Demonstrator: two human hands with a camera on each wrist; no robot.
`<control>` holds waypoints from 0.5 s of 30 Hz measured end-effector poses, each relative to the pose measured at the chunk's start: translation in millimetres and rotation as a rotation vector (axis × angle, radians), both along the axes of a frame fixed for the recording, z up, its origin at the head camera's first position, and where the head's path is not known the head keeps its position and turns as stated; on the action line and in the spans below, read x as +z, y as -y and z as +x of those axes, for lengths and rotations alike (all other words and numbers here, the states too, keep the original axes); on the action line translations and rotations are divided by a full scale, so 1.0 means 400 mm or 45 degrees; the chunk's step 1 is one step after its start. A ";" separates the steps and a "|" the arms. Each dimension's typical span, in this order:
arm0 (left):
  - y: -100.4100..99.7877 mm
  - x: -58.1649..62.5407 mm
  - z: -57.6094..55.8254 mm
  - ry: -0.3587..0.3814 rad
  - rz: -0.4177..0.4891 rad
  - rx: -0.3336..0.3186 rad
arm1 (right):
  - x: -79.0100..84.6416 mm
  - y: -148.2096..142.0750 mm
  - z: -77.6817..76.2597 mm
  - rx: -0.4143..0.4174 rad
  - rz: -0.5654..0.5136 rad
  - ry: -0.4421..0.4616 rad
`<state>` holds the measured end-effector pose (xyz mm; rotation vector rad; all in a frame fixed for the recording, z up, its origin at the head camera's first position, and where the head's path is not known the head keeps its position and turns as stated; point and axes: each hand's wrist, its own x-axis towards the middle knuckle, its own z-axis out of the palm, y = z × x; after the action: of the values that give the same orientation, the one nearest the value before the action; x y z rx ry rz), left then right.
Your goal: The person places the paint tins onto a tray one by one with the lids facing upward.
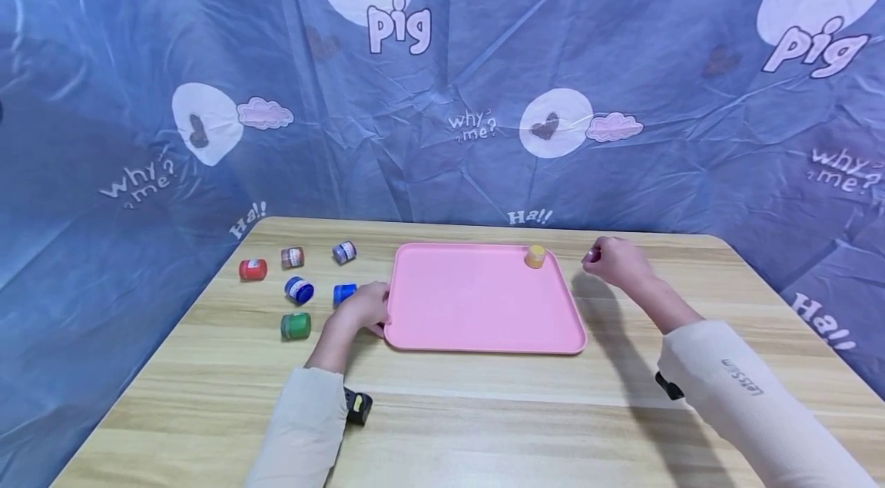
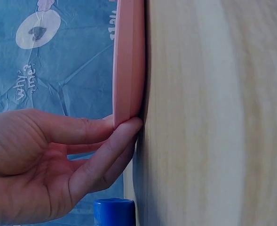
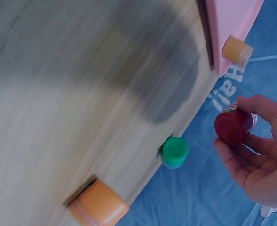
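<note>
A pink tray (image 1: pixel 484 296) lies on the table, and my left hand (image 1: pixel 366 305) pinches its left edge between thumb and fingers. In the left wrist view the left hand (image 2: pixel 67 155) shows the thumb on the rim and fingertips under it. Beyond the tray's right side, my right hand (image 1: pixel 618 261) holds a small dark red paint jar (image 3: pixel 233 126) above the table, gripped between thumb and fingers. A yellow paint jar (image 1: pixel 535 256) stands in the tray's far right corner. Close to the left hand is a blue paint jar (image 1: pixel 344 293), partly hidden by it.
Left of the tray lie several jars: red (image 1: pixel 253 270), brown (image 1: pixel 293 257), purple (image 1: pixel 344 252), dark blue (image 1: pixel 299 290) and green (image 1: pixel 296 326). The right wrist view shows a green-capped jar (image 3: pixel 174 150) and an orange jar (image 3: pixel 99 203). A printed blue cloth (image 1: pixel 442 127) hangs behind.
</note>
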<state>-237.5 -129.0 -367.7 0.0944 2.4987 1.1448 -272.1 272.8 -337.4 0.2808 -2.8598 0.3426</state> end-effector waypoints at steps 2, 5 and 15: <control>0.001 -0.001 -0.002 -0.006 -0.016 -0.001 | 0.000 0.013 -0.002 0.009 -0.010 -0.009; 0.003 -0.002 -0.004 -0.013 -0.032 -0.005 | -0.002 0.031 -0.007 0.025 -0.032 -0.014; 0.003 -0.005 -0.004 -0.010 -0.026 0.000 | -0.010 0.085 -0.020 -0.023 -0.186 0.106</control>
<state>-239.0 -130.2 -369.8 0.0932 2.5169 1.1206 -280.3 238.8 -341.3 0.2178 -2.8970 0.5690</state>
